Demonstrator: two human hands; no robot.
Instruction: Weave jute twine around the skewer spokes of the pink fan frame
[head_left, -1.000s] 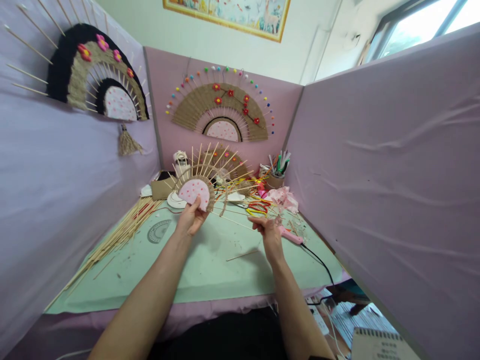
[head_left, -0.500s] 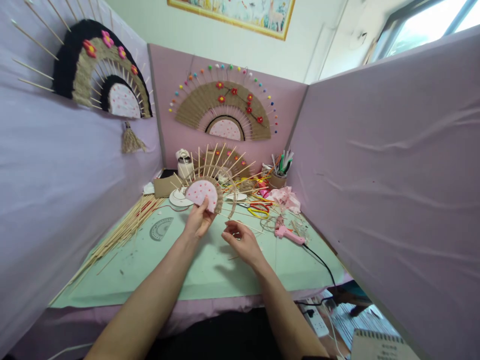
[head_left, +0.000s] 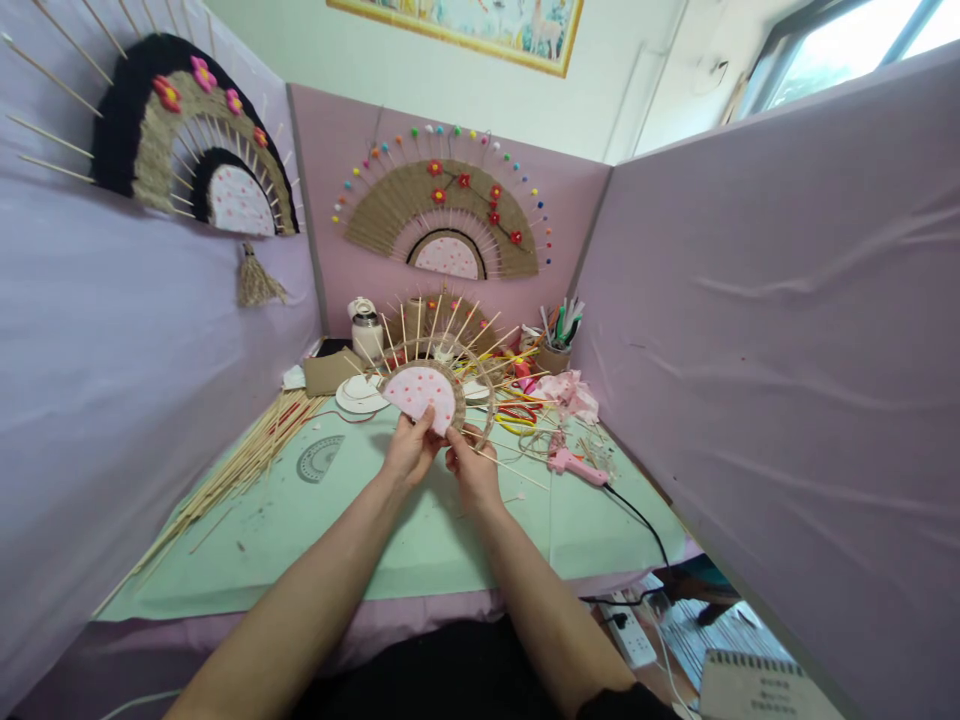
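Note:
Above the table I hold a half-round fan (head_left: 421,393) with a pink, red-dotted centre. Thin wooden sticks spread outward from it, and a twine arc crosses them. My left hand (head_left: 411,450) grips its lower edge, the thumb lying on the pink face. On the lower right corner, my right hand (head_left: 472,465) has its thumb and fingers closed near the lowest sticks. Fingers behind the fan are partly hidden.
A pink glue gun (head_left: 577,466) with a black cord lies to the right. Long sticks (head_left: 232,465) and a protractor (head_left: 320,458) lie left. Behind are pliers (head_left: 517,417), a pen holder (head_left: 553,358) and a white bottle (head_left: 367,330). Finished fans (head_left: 450,215) hang on the partitions.
My right hand has moved up and left from beside the fan and now grips its lower right corner. The fan has shifted slightly right and down in my left hand.

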